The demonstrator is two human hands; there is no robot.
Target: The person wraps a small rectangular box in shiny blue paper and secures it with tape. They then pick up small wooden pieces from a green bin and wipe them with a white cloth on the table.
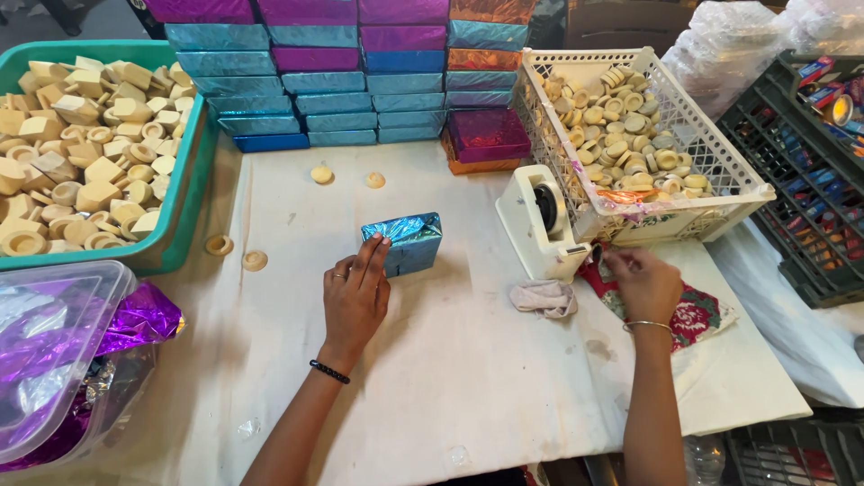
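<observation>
We see 1 blue foil box [404, 242] lying flat on the white cloth [450, 360] near the centre of the table. The left hand [355, 297] lies palm down on the cloth, and its fingertips [382, 243] press on the box's left end; the hand is flat, not clenched, and pins the box rather than gripping it. A dark band sits on the left wrist and a ring on 1 finger.

The right hand [641, 281] is at the lower front of the white tape dispenser [540, 220], well apart from the box. Its fingers are curled and pinched together at the dispenser's cutting edge; we cannot tell whether tape is between them. A thin bangle circles the right wrist. The hand is above a red patterned cloth [697, 315], and a crumpled rag [544, 297] lies just left of it.

Behind the box stands a stack of foil boxes [351, 81] in blue, purple and orange. To the right, a white basket [738, 175] holds round cream pieces. To the left, a green tub [184, 193] holds similar cream blocks and rings. 4 loose cream rings [255, 261] lie on the cloth. A clear bin [63, 351] with purple foil sits at lower left.
</observation>
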